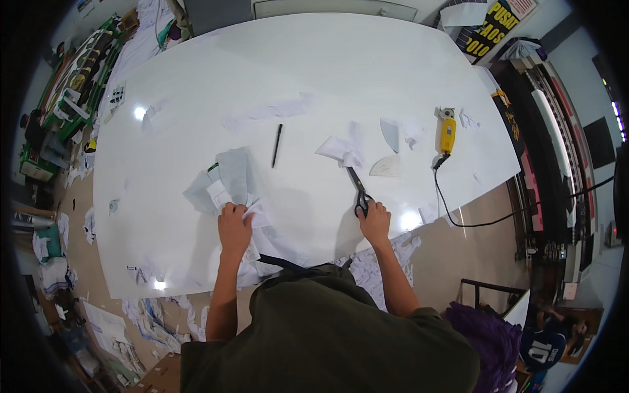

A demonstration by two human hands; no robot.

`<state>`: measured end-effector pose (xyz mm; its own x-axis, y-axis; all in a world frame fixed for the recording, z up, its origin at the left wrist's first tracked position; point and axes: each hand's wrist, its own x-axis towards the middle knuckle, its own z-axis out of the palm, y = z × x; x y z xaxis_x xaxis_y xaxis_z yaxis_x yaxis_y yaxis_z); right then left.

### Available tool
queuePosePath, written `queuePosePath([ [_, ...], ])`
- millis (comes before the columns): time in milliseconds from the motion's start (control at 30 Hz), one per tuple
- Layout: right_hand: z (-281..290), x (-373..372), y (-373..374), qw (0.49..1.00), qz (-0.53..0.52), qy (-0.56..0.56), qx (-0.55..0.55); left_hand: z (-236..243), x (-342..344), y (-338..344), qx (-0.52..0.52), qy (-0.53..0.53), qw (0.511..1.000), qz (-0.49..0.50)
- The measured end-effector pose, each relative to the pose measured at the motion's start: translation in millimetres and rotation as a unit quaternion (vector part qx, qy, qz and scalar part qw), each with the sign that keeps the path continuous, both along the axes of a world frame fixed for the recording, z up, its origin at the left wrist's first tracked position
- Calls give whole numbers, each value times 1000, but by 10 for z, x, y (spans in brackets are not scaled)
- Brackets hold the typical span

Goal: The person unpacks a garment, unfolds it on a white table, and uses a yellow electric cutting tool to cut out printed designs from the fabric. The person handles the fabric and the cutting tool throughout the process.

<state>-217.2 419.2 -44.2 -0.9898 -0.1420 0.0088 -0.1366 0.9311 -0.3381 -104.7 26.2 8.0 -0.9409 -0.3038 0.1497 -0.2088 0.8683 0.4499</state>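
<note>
My left hand [234, 228] is closed on some thin pale sheet pieces [237, 173], grey-blue and white, bunched near the table's front edge; cloth or paper, I cannot tell. A small white slip [219, 194] with a dark green end lies among them. To the right, my right hand [375, 223] has its fingers on the black handles of a pair of scissors [358, 188]. Their blades point away from me, with the tips at a crumpled white scrap [342, 150]. A black pen [277, 145] lies between and beyond my hands.
A yellow electric cutter [447, 133] stands at the right, its black cord [468, 226] running off the white table [196, 85]. Curved offcuts [385, 166] lie beyond the scissors. Scraps [154, 327] litter the floor. Another person [550, 344] is at the lower right.
</note>
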Motion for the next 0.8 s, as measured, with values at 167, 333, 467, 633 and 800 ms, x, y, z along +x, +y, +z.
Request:
queuePosePath([
  [167, -17, -296, 138, 986, 13, -141, -92, 190, -27, 1, 116, 80, 990, 10],
  [333, 404, 89, 22, 696, -12, -423, -581, 156, 174, -166, 337, 93, 932, 92],
  [467, 214, 309, -215, 789, 113, -389, -462, 327, 173, -170, 402, 116, 903, 95],
  [633, 589, 355, -860, 919, 323, -155, -166, 626, 192, -152, 318, 78, 943, 64],
  [800, 644, 328, -1396, 899, 411, -64, -135, 1003, 156, -67, 253, 4, 966, 59],
])
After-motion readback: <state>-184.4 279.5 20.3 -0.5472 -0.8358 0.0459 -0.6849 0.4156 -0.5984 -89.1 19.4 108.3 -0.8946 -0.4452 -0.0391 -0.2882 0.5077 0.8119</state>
